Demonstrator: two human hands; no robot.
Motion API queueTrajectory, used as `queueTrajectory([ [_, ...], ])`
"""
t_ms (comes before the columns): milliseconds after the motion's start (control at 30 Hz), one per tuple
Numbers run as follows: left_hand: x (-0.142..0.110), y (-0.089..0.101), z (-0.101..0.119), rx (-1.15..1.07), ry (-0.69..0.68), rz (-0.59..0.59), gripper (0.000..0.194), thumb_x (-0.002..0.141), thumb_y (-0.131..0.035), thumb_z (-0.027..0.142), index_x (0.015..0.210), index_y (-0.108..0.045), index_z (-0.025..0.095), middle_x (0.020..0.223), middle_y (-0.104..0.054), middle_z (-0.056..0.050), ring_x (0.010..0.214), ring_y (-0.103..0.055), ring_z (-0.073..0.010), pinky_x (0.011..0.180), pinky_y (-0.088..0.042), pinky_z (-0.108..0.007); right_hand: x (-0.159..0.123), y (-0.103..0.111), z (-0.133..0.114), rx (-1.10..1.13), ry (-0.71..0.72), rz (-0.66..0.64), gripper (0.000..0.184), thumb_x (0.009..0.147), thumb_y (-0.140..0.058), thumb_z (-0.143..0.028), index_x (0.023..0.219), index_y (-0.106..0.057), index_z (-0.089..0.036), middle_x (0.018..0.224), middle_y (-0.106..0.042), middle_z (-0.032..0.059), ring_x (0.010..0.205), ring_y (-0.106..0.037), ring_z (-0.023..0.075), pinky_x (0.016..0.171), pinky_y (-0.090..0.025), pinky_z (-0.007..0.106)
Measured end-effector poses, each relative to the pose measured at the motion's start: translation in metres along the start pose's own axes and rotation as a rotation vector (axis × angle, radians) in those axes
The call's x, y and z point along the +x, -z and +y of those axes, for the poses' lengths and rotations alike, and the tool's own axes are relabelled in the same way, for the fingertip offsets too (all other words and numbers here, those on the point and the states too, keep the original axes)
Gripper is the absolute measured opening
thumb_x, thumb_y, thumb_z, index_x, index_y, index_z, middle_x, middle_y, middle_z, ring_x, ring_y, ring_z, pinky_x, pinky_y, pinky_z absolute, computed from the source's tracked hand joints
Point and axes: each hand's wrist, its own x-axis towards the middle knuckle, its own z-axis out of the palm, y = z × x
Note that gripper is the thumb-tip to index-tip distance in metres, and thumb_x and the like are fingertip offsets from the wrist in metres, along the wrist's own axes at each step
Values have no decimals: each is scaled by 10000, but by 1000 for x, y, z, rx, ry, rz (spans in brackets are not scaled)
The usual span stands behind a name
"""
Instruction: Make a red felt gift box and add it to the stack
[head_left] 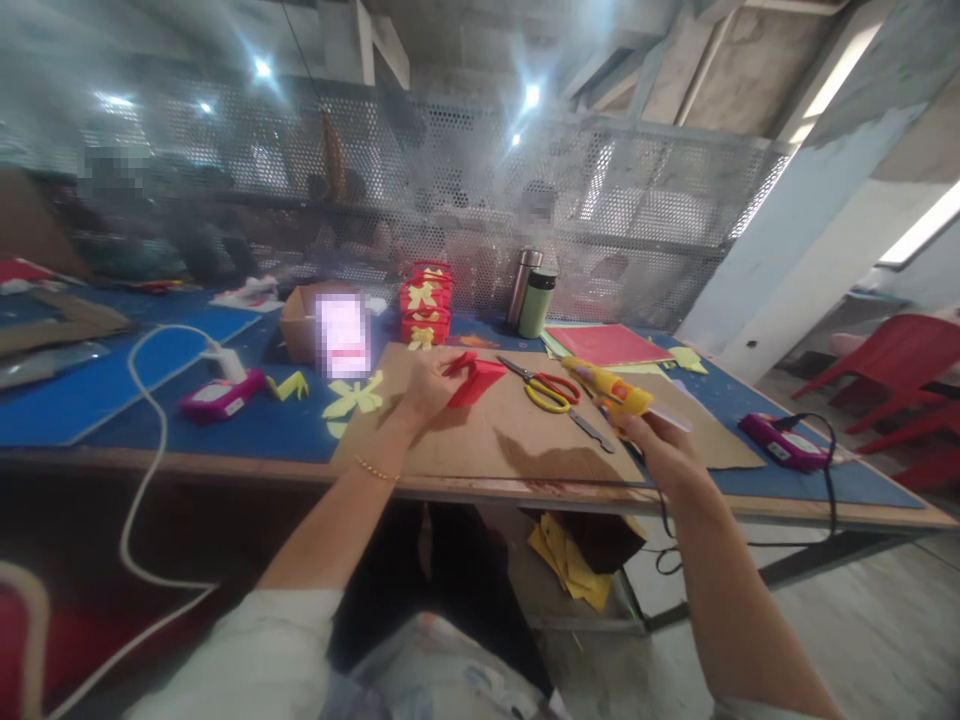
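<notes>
My left hand (pixel 433 385) is closed on a folded red paper piece (pixel 480 380), held just above a cardboard sheet (pixel 450 450). In my right hand (pixel 664 455) is a yellow glue gun (pixel 611 387), its nozzle pointing left toward the red paper but apart from it. Between the two hands lie scissors (pixel 551 390) with red and yellow handles and a grey flat blade (pixel 591 430). Yellow paper cutouts (pixel 352 395) rest left of my left hand. Behind it stands a stack of red paper pieces with yellow bows (pixel 426 305).
A lit phone (pixel 343 335) leans on a cardboard box (pixel 298 325). Two bottles, one green (pixel 537 303), stand at the back beside red paper sheets (pixel 607 345). Purple power sockets (pixel 221 396) with cables sit at both sides. Yellow paper (pixel 570 565) lies below the table.
</notes>
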Motion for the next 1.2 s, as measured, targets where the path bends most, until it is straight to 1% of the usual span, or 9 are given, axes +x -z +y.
queueTrajectory([
  [167, -1, 0, 3, -78, 33, 4, 73, 777, -699, 179, 705, -692, 169, 786, -752, -54, 750, -687, -160, 716, -587, -269, 4, 53, 36, -297, 5, 161, 495, 863, -675, -672, 1017, -772, -212, 883, -727, 75, 722, -633, 214, 619, -535, 335],
  [333, -1, 1, 10, -101, 41, -14, 103, 796, -714, 211, 703, -691, 173, 729, -722, -33, 709, -662, -158, 672, -573, -268, 9, 99, 80, -782, -100, 104, 509, 880, -574, -620, 1000, -771, -166, 895, -686, 142, 807, -651, 284, 712, -538, 419],
  [467, 0, 3, 14, -96, 38, -24, 111, 788, -708, 205, 685, -675, 181, 718, -713, -31, 709, -657, -162, 674, -571, -273, 9, 106, 86, -1117, -217, 9, 373, 883, -615, -434, 1066, -775, -152, 1054, -708, 223, 964, -660, 380, 787, -516, 496],
  [567, 1, 3, 16, -102, 38, -45, 106, 786, -709, 205, 691, -669, 182, 718, -710, -32, 703, -652, -164, 670, -568, -276, 15, 86, 62, -1205, -119, 88, 333, 912, -615, -386, 1110, -769, -168, 1199, -699, 262, 1038, -643, 414, 825, -499, 535],
  [633, 1, 3, 16, -105, 43, -67, 131, 790, -711, 210, 675, -655, 183, 705, -697, -30, 691, -643, -162, 661, -564, -273, 23, 58, 37, -1044, 72, 152, 301, 936, -590, -364, 1106, -766, -190, 1176, -718, 217, 1018, -659, 362, 844, -515, 500],
  [767, 0, 4, 13, -88, 39, -78, 173, 796, -720, 228, 654, -631, 188, 673, -660, -10, 667, -607, -148, 641, -541, -263, 43, -21, -13, -483, 333, -124, 299, 1024, -532, -393, 1091, -778, -238, 980, -756, 97, 833, -682, 220, 741, -547, 342],
  [867, -1, 6, 9, -86, 45, -82, 151, 805, -711, 233, 677, -644, 188, 675, -653, 2, 665, -590, -141, 648, -529, -263, 56, -78, -35, -250, 359, -254, 333, 1041, -543, -431, 1147, -757, -199, 952, -747, 85, 710, -642, 162, 670, -523, 299],
  [967, -2, 6, 6, -90, 60, -67, 75, 809, -675, 219, 741, -687, 189, 718, -682, -4, 682, -594, -143, 664, -523, -270, 65, -113, -40, -56, 327, -324, 376, 1007, -610, -504, 1163, -739, -188, 967, -744, 77, 650, -625, 130, 631, -516, 281],
  [1200, 0, 4, 10, -65, 39, -103, 92, 799, -671, 246, 729, -701, 194, 700, -677, -9, 680, -601, -151, 640, -513, -263, 65, -132, -32, 241, 156, -358, 505, 914, -672, -660, 1034, -761, -178, 762, -690, 23, 595, -616, 128, 562, -533, 271],
])
